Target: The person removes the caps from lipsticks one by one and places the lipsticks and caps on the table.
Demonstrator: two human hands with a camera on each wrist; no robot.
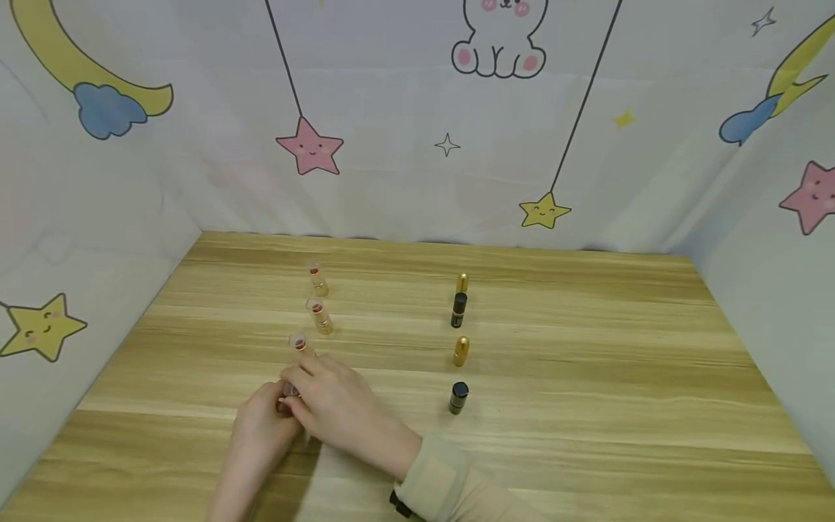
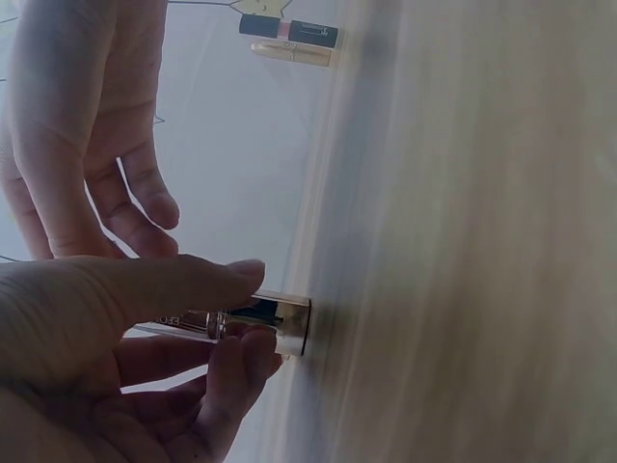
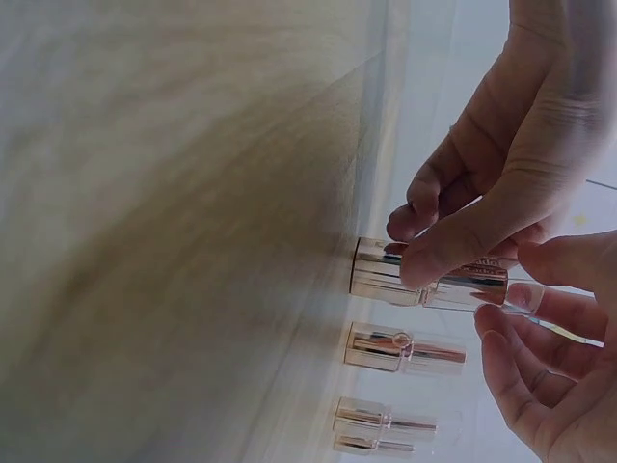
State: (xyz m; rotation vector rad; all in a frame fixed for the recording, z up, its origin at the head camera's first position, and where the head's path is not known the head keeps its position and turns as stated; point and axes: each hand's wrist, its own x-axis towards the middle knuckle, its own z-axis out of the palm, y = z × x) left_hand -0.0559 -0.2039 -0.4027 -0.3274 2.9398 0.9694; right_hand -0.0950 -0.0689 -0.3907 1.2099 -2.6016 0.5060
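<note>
My left hand pinches the gold lower part of a clear-capped lipstick between thumb and fingers. The lipstick stands upright with its base at the tabletop. At its top, my right hand holds the clear cap between thumb and fingertips, as the right wrist view shows. From the head view, both hands hide most of this lipstick. Just beyond the right fingers stands another clear-capped lipstick. Two more of the same kind, a nearer lipstick and a farther lipstick, continue the row.
Right of the hands stands a second row: a black lipstick, a gold bullet-shaped lipstick, another black lipstick and a gold one partly behind it. The wooden table meets patterned cloth walls at back and sides.
</note>
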